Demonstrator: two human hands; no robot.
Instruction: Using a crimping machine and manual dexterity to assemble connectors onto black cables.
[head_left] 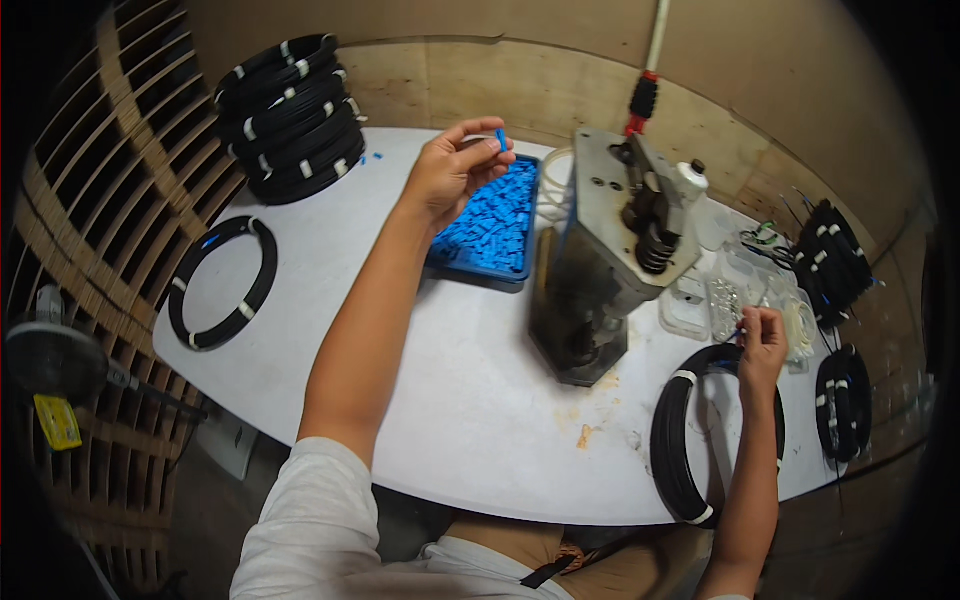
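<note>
My left hand [447, 172] is raised over the far part of the table, with a small blue plastic sleeve [501, 140] pinched between thumb and fingertips. Just under it stands a dark blue tray [478, 272] full of many blue sleeves [497, 225] of the same kind. On the right, my right hand [764, 345] is closed in a pinch at the top of a black cable coil [672, 440] tied with white tape. A thin wire end, partly blue, shows at its fingertips; the fingers hide most of it.
A metal press [610, 240] stands mid-table. Behind it is a white bottle [691, 180]; to its right, clear boxes of small metal parts [725, 305]. Stacked black coils [290, 125] rise at back left, a single coil [182, 290] lies left, more coils [832, 260] sit far right.
</note>
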